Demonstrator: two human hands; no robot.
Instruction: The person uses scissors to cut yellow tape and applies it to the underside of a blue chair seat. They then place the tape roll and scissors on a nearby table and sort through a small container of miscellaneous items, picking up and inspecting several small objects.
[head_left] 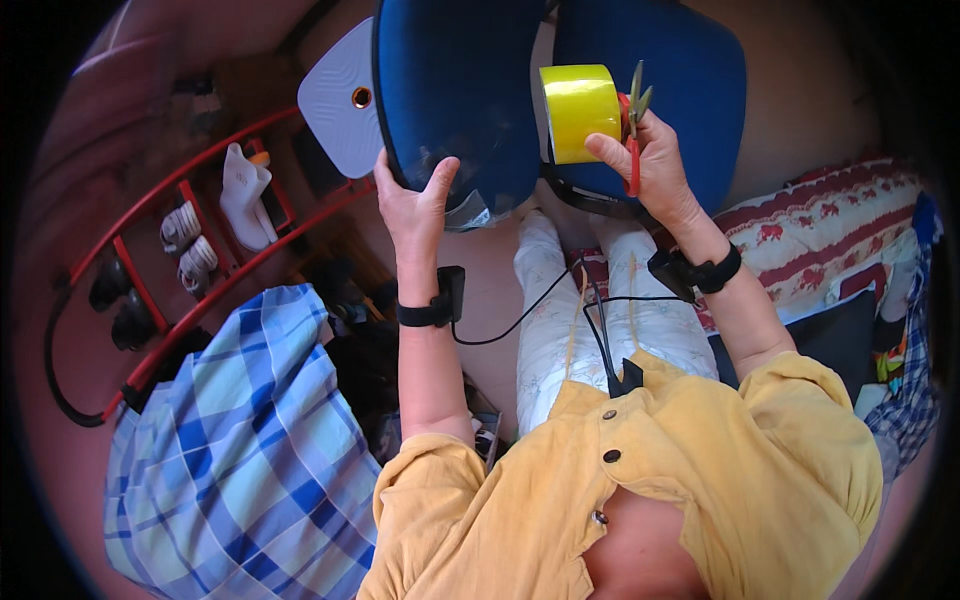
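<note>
My left hand (415,205) grips the lower left edge of a blue padded chair back (455,90), thumb on its face and fingers round the rim. Clear, shiny film (472,212) clings along that lower edge. In my right hand (660,170) are a wide roll of yellow tape (582,115) and red-handled scissors (633,150). The scissor blades point up and stand slightly apart. The tape roll is in front of a second blue chair part (690,90), which looks like the seat.
A white ridged plastic piece (345,105) shows behind the chair back. To the left stands a red rack (190,190) with white boots (247,195) and shoes (190,245). A blue checked cloth (240,440) lies lower left, a flowered cushion (800,235) at right. Black cables (535,308) hang between my wrists.
</note>
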